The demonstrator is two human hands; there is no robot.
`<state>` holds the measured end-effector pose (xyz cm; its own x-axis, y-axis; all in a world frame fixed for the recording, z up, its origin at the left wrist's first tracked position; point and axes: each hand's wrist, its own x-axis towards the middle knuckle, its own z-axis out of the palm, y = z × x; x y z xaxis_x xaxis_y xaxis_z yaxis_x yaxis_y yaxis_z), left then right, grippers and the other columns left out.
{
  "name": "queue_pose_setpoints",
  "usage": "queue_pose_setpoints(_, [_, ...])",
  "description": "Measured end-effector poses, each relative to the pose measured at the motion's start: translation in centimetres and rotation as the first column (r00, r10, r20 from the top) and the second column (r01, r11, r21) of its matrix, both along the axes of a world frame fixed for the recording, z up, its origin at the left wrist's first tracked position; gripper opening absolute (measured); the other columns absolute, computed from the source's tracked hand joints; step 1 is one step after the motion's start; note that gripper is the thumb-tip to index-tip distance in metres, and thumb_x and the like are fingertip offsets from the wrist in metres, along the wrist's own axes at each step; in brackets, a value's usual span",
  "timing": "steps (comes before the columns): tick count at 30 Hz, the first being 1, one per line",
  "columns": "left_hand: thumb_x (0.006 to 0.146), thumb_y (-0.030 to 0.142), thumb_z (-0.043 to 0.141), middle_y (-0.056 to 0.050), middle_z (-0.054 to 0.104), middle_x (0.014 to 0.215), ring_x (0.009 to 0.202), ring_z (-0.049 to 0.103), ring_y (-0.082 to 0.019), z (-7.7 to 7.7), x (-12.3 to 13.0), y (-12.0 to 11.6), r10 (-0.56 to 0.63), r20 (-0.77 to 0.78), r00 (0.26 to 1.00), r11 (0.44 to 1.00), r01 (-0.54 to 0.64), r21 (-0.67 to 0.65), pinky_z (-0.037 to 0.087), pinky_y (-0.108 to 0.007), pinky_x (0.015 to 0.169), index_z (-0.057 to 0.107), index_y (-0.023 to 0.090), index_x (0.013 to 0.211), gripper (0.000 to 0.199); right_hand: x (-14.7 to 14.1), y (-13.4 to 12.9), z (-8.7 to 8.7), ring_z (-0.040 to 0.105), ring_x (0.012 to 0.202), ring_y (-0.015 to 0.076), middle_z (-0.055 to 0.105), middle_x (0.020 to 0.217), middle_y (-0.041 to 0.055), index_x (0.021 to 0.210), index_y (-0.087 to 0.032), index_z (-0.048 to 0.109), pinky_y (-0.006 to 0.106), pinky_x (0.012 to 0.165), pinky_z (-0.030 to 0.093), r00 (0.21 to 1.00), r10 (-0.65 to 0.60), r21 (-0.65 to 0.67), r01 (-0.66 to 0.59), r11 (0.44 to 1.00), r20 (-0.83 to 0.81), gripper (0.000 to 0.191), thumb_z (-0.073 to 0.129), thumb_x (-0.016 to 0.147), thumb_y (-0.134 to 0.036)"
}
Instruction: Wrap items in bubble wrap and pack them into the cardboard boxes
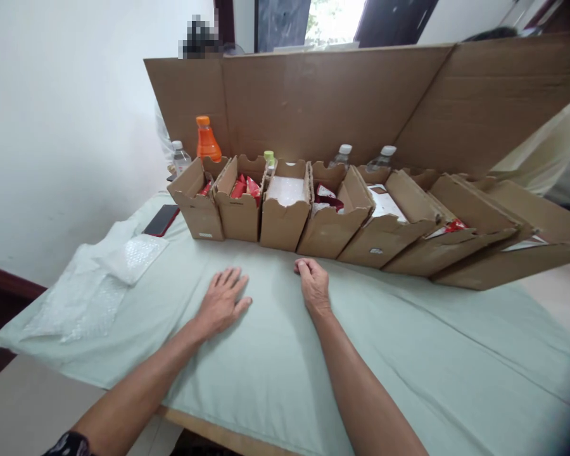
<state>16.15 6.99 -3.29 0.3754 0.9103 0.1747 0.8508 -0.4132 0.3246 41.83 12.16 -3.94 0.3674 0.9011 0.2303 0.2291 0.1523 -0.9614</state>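
My left hand (222,301) lies palm down on the pale green cloth (266,373), its fingers spread and nothing under them that shows. To its right, my right hand (313,285) rests on the same cloth with the fingers curled into a loose fist; no object sticks out of it. Just beyond that fist stands a row of several open cardboard bins. Nearest to it are a bin with bubble wrap (285,221) and a bin with a dark red item (330,231). Red packets (246,188) show in a bin further left.
Behind the bins rises a tall cardboard panel (313,101). Bottles stand between, among them an orange one (208,140). At left lie a phone (160,220) and sheets of bubble wrap (90,291). More bins (479,253) lean at the right. A person's head partly shows beyond the panel.
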Motion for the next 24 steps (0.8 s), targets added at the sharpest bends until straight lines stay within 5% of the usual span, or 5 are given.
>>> queue_pose_setpoints(3, [0.098, 0.043, 0.05, -0.019, 0.046, 0.161, 0.152, 0.037, -0.04, 0.0, -2.2, 1.1, 0.211, 0.006, 0.977, 0.977, -0.211, 0.021, 0.025, -0.062, 0.123, 0.058, 0.018, 0.145, 0.054, -0.8, -0.6, 0.8, 0.065, 0.072, 0.0217, 0.068, 0.071, 0.0033, 0.077, -0.021, 0.066, 0.038, 0.075, 0.052, 0.999, 0.028, 0.003, -0.028, 1.0, 0.039, 0.032, 0.057, 0.081, -0.052])
queue_pose_setpoints(8, [0.097, 0.041, 0.05, -0.022, 0.047, 0.159, 0.151, 0.036, -0.043, 0.3, -1.9, 2.4, 0.257, 0.007, 0.966, 0.966, -0.257, 0.025, 0.024, -0.064, 0.122, 0.058, 0.014, 0.144, 0.054, -5.1, -0.2, 4.3, 0.065, 0.063, 0.0179, 0.072, 0.082, 0.0041, 0.096, -0.02, 0.068, 0.035, 0.064, 0.054, 0.978, 0.185, 0.022, -0.188, 0.982, 0.095, 0.033, 0.055, 0.084, -0.048])
queue_pose_setpoints(14, [0.096, 0.037, 0.053, -0.022, 0.045, 0.161, 0.152, 0.034, -0.044, 0.7, -1.7, 2.4, 0.257, 0.069, 0.964, 0.966, -0.257, 0.0, 0.02, -0.067, 0.123, 0.057, 0.016, 0.143, 0.052, -10.4, 6.4, 11.6, 0.064, 0.062, 0.016, 0.072, 0.081, -0.0023, 0.147, -0.025, 0.052, 0.037, 0.076, 0.058, 0.912, 0.283, 0.121, -0.329, 0.937, 0.296, 0.063, 0.059, 0.084, -0.028])
queue_pose_setpoints(19, [0.097, 0.039, 0.053, -0.022, 0.043, 0.162, 0.153, 0.035, -0.041, 1.1, -1.6, 2.4, 0.287, -0.043, 0.957, 0.958, -0.287, -0.006, 0.024, -0.063, 0.124, 0.055, 0.016, 0.146, 0.054, -12.0, 10.2, 13.6, 0.057, 0.044, 0.0118, 0.064, 0.06, -0.0053, 0.108, -0.02, 0.066, 0.029, 0.058, 0.055, 0.926, 0.305, -0.085, -0.293, 0.952, 0.222, 0.023, 0.057, 0.087, -0.021])
queue_pose_setpoints(24, [0.089, 0.029, 0.059, -0.021, 0.053, 0.155, 0.149, 0.041, -0.039, 0.0, -1.7, 3.3, 0.33, 0.212, 0.92, 0.941, -0.338, 0.001, 0.025, -0.06, 0.125, 0.055, 0.013, 0.144, 0.057, -12.3, 6.6, 13.4, 0.063, 0.05, 0.0107, 0.065, 0.062, -0.0035, 0.09, -0.02, 0.062, 0.023, 0.055, 0.053, 0.937, 0.298, -0.075, -0.289, 0.954, 0.181, 0.01, 0.056, 0.092, -0.028])
